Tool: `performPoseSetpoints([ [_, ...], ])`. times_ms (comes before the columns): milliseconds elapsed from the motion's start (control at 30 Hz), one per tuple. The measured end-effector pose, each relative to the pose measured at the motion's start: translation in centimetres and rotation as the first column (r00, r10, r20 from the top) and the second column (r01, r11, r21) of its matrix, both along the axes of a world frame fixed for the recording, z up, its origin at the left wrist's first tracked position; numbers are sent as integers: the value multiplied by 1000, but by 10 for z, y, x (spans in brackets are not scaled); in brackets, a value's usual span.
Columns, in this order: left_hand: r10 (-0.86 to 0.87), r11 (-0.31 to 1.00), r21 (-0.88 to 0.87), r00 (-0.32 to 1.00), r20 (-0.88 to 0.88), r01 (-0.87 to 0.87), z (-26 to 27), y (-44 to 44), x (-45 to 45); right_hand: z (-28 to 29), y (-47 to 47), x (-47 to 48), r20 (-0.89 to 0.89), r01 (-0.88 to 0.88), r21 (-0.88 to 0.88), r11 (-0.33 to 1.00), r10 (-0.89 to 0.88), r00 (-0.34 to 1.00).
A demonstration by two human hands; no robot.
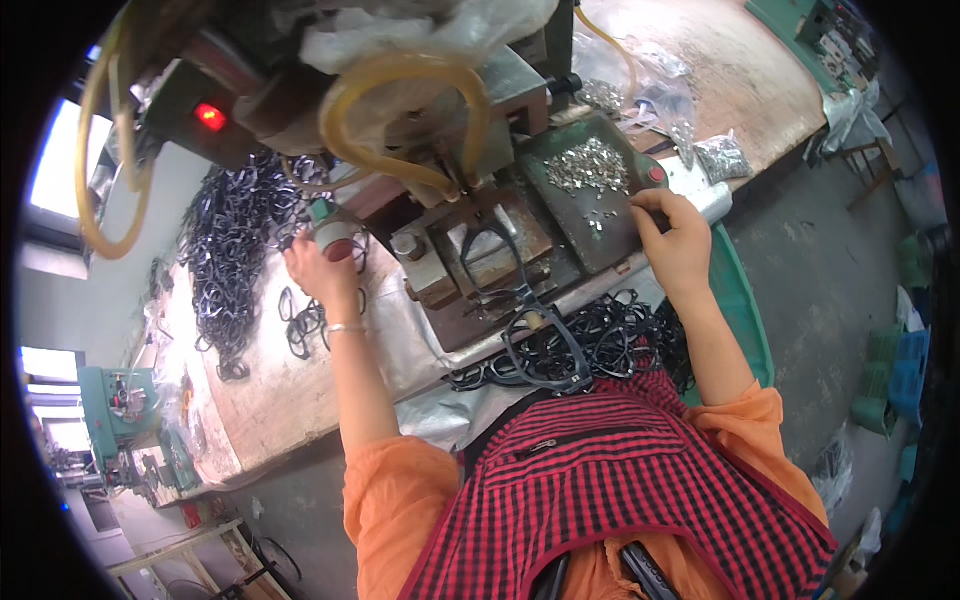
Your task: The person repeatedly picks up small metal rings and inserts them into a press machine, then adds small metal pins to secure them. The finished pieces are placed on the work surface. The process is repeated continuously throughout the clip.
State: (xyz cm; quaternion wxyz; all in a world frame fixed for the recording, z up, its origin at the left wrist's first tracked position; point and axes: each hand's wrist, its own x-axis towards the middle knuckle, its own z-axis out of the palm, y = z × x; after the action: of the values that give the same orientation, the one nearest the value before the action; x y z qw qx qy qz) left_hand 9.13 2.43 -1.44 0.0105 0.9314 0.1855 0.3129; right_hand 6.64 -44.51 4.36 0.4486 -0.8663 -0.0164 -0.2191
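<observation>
A black eyeglass frame (517,281) lies across the metal fixture (480,240) of a bench press, one rim on the fixture and the other hanging over its front edge. Left of the press, my left hand (322,274) is against a cylindrical push-button switch (335,238) with a red face; part of the fingers is hidden behind it. My right hand (675,232) is at the right edge of a dark green metal plate (555,169). Its thumb and index finger come together near a pile of small shiny metal parts (589,166); any tiny piece between them is too small to tell.
A heap of dark eyeglass frames (232,255) covers the bench at left. More frames (600,337) lie before my apron. A yellowish hose (405,64) loops over the press. A red button (655,174) sits beside the plate. Plastic bags (667,82) lie behind it.
</observation>
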Motion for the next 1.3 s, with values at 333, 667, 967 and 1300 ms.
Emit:
performPoseSetpoints([
  [333, -142, 711, -601, 912, 386, 365, 43, -57, -45, 61, 57, 9, 189, -467, 302, 831, 427, 884],
  [667, -135, 189, -418, 445, 885, 888, 133, -139, -93, 71, 104, 4, 217, -557, 400, 728, 515, 829],
  [967, -497, 445, -58, 300, 814, 894, 172, -156, -68, 69, 113, 4, 371, -613, 278, 739, 506, 779],
  [1300, -720, 307, -63, 275, 637, 950, 164, -164, -96, 106, 103, -26, 94, -587, 358, 726, 598, 796],
])
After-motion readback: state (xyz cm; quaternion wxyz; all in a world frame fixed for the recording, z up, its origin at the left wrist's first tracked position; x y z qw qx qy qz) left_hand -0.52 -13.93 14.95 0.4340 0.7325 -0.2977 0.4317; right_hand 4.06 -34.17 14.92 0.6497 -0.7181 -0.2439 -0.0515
